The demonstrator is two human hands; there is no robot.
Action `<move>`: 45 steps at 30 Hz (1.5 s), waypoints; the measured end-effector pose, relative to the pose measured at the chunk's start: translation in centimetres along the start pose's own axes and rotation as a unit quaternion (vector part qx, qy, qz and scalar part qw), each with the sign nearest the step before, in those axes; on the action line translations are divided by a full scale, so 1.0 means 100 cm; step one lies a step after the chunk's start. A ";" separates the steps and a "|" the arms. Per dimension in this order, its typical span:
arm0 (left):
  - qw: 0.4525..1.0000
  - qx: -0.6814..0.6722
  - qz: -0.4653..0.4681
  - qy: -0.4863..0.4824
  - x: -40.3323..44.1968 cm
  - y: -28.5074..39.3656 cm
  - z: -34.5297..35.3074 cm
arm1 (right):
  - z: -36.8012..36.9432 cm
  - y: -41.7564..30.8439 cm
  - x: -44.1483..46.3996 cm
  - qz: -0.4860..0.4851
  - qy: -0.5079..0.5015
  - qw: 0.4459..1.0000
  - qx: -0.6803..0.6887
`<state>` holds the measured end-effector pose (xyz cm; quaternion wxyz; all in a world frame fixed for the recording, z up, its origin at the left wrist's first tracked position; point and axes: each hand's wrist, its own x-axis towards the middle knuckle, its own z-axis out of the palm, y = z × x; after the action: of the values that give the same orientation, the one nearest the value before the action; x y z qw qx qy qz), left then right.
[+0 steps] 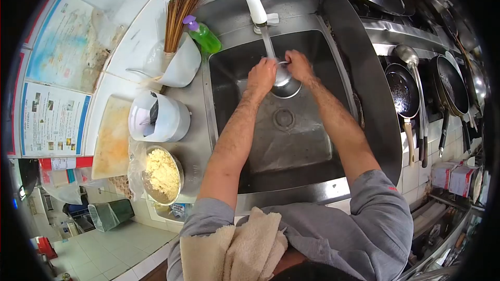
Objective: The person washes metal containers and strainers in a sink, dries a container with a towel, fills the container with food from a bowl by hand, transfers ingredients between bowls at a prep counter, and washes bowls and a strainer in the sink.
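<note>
A round metal bowl [285,84] is held under the running water of the white faucet [253,2], over the dark sink basin [291,145]. My left hand [262,75] grips its left rim, with the fingers bent near the stream. On the other side, my right hand [299,66] is closed at the upper right rim. Whether a cloth or sponge is in either hand cannot be made out. The sink drain [284,119] shows below the bowl.
Left of the sink stand a green soap bottle [205,37], a white container [182,65] with a bristle brush [177,21], a white bucket [174,119] and a bowl of yellowish crumbly food [162,174]. Pans [402,91] and a ladle [411,60] are at right.
</note>
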<state>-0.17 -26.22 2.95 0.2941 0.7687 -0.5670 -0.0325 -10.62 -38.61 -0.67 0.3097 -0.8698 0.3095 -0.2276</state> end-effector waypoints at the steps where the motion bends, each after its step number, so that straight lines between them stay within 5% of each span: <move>1: 0.999 0.020 0.017 -0.021 -0.002 -0.003 0.000 | 0.009 0.009 -0.006 0.006 0.018 1.000 0.009; 2: 0.999 0.020 0.018 -0.021 -0.001 -0.006 -0.001 | 0.010 0.006 -0.014 0.005 0.019 1.000 0.010; 4: 0.999 0.042 -0.015 -0.004 -0.002 -0.013 0.004 | 0.010 0.001 -0.030 0.174 0.002 0.978 0.117; 6: 0.999 0.014 -0.032 0.034 0.001 -0.019 0.004 | 0.016 0.003 -0.040 0.197 0.018 0.972 0.125; 8: 0.989 -0.015 -0.130 0.075 0.004 -0.017 0.001 | 0.022 -0.002 -0.056 0.364 -0.055 0.834 0.411; 10: 0.990 -0.006 -0.123 0.070 0.009 -0.004 -0.002 | 0.035 0.000 -0.059 0.385 -0.080 0.793 0.466; 12: 0.999 0.022 -0.022 0.042 0.011 0.018 -0.009 | 0.065 0.015 -0.058 0.381 -0.033 0.662 0.644; 13: 0.997 0.052 0.047 0.017 0.011 0.025 -0.007 | 0.079 0.023 -0.057 0.382 -0.036 0.662 0.644; 15: 0.990 0.085 0.109 -0.004 0.008 0.035 -0.005 | 0.097 0.031 -0.053 0.319 0.045 0.549 0.771; 17: 0.961 0.102 0.253 -0.041 -0.003 0.039 -0.007 | 0.099 0.028 -0.050 0.306 0.044 0.523 0.794; 19: 0.967 0.102 0.231 -0.015 -0.011 0.030 -0.012 | 0.092 0.024 -0.048 0.283 0.059 0.471 0.834; 20: 0.972 0.099 0.215 0.009 -0.015 0.026 -0.013 | 0.086 0.020 -0.046 0.284 0.053 0.471 0.833; 22: 0.983 0.098 0.155 -0.018 -0.023 0.016 -0.029 | 0.069 0.011 -0.039 0.274 0.077 0.695 0.660; 23: 0.988 0.084 0.125 -0.028 -0.029 0.010 -0.034 | 0.060 0.007 -0.033 0.274 0.077 0.697 0.659; 25: 0.987 0.124 0.102 -0.015 -0.040 -0.007 -0.036 | 0.040 0.001 -0.022 0.289 0.033 0.845 0.449; 28: 0.998 0.064 0.000 0.003 -0.049 -0.042 -0.012 | 0.022 -0.025 -0.012 0.239 -0.013 0.926 0.292; 30: 0.999 0.021 -0.043 -0.005 -0.046 -0.041 -0.006 | 0.017 -0.030 -0.006 0.225 -0.009 0.940 0.256; 32: 0.977 -0.106 -0.181 0.026 -0.039 -0.037 0.005 | 0.019 -0.027 0.011 0.171 0.043 0.932 0.315; 36: 0.968 -0.076 -0.229 -0.065 -0.025 -0.016 0.008 | 0.012 -0.008 0.056 0.047 0.130 0.989 0.054; 38: 0.814 -0.429 -0.375 -0.114 -0.035 -0.007 0.011 | 0.003 -0.014 0.073 0.018 0.154 0.987 0.044; 40: 0.791 -0.454 -0.383 -0.148 -0.064 -0.017 0.028 | -0.003 -0.015 0.090 -0.007 0.179 0.983 0.036; 42: 0.658 -0.559 -0.468 -0.190 -0.103 -0.027 0.042 | -0.001 -0.006 0.110 -0.057 0.178 0.982 -0.011; 43: 0.656 -0.557 -0.473 -0.189 -0.122 -0.026 0.042 | 0.004 0.001 0.121 -0.054 0.173 0.983 -0.008; 45: 0.556 -0.633 -0.503 -0.193 -0.158 -0.020 0.036 | 0.012 0.012 0.135 -0.057 0.104 0.986 0.117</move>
<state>-5.47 -13.29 -5.50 0.5245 0.5200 0.0357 -0.6732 -0.89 -48.08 0.44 0.3621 -0.8152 0.2608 -0.3692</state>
